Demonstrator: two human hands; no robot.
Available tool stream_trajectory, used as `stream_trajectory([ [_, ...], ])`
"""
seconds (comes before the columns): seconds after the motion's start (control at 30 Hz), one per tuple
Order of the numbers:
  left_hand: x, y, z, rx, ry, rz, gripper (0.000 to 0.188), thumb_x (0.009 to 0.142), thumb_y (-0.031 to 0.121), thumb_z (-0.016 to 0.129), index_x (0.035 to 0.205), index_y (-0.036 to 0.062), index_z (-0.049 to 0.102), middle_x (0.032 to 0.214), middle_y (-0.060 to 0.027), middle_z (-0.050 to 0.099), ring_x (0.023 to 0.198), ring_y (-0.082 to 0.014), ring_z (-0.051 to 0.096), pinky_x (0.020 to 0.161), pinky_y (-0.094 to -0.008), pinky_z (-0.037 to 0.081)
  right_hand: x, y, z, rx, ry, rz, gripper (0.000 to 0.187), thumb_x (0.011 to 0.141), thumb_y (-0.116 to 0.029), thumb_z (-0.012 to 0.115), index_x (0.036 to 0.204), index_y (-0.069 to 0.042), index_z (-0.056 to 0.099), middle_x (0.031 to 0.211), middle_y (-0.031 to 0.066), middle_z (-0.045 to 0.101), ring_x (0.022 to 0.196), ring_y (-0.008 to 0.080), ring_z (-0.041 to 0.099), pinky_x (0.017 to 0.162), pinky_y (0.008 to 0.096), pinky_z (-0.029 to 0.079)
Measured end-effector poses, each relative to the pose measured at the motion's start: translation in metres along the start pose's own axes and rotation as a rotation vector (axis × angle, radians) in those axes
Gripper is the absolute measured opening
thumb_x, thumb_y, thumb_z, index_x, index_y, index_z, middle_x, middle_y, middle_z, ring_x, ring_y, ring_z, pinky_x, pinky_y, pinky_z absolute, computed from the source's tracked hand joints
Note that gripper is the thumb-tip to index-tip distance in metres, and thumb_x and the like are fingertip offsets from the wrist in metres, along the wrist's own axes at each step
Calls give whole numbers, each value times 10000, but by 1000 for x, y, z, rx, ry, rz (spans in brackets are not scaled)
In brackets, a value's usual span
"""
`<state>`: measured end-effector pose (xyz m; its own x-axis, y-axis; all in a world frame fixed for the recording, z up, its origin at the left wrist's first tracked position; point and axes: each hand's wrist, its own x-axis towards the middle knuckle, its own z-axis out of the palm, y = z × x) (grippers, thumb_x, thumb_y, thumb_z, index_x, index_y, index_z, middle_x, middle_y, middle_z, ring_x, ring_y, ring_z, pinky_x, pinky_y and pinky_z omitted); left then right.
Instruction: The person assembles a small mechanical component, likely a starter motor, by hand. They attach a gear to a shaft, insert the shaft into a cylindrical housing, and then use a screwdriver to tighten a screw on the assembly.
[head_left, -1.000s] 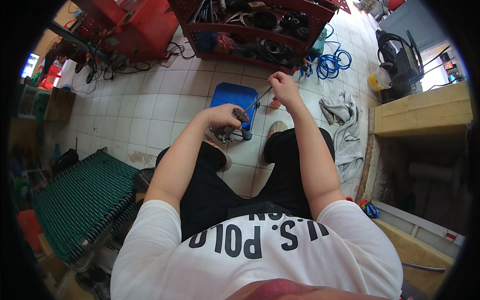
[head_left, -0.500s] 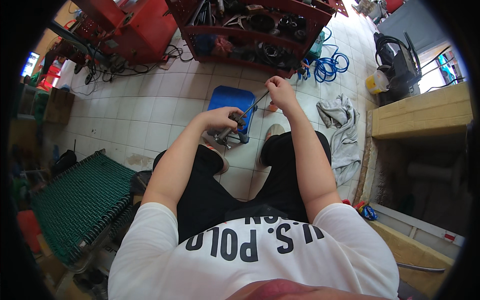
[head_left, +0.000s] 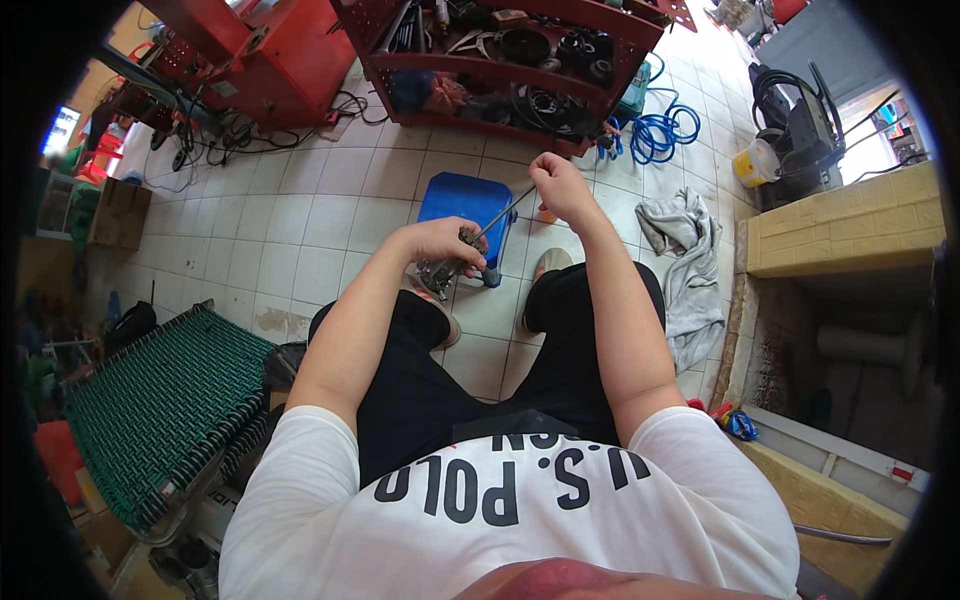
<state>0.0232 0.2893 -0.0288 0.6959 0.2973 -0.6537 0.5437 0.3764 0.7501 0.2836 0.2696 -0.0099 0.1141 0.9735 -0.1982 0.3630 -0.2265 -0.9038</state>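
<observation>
I sit with both arms stretched out over my knees. My left hand (head_left: 440, 243) grips a small grey metal part (head_left: 438, 272) with bolts sticking out of it. My right hand (head_left: 560, 185) is closed round the end of a long thin metal tool (head_left: 500, 213), whose shaft slants down to the part in my left hand. Both hands hover above a low blue plastic stool (head_left: 462, 203) on the tiled floor.
A red rack (head_left: 520, 60) with metal parts stands ahead, a red machine (head_left: 250, 50) to its left. A coiled blue hose (head_left: 660, 130), a grey rag (head_left: 685, 250) and a yellow brick wall (head_left: 850, 220) lie right. A green mesh rack (head_left: 150, 400) is at my left.
My right hand has lifted slightly and pulled the tool's end up and away, while my left hand keeps holding the metal part in about the same place.
</observation>
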Motion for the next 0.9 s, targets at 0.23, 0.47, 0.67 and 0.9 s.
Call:
stream_trajectory([
  [0.23,9,-15,-4,259,83,49,451,808,149,856,1155,-5,611,952,-102,725,803,-170,740,729,-307,604,1,10,-7,-183,-168,94,287,961,-236,574,1043,17,685,877,161,730,673,244,702,649,387,569],
  [0.47,15,-23,-8,678,246,131,567,690,195,910,1163,32,642,989,-118,723,877,-224,704,783,-363,577,-7,2,-12,-581,-495,256,468,1022,-464,600,973,-30,769,720,128,692,687,225,714,661,373,588],
  [0.67,13,-22,-7,731,174,92,594,690,205,906,1190,33,637,1020,-122,724,919,-241,700,807,-374,572,-16,-9,-13,-649,-697,287,462,1001,-500,637,950,-66,790,755,92,717,701,185,713,657,345,585],
  [0.9,13,-19,-6,710,211,90,608,666,236,900,1192,55,655,1078,-139,728,1015,-292,697,886,-382,556,-9,12,-14,-555,-638,130,374,967,-411,712,1015,-41,744,850,67,737,716,171,711,660,342,573],
])
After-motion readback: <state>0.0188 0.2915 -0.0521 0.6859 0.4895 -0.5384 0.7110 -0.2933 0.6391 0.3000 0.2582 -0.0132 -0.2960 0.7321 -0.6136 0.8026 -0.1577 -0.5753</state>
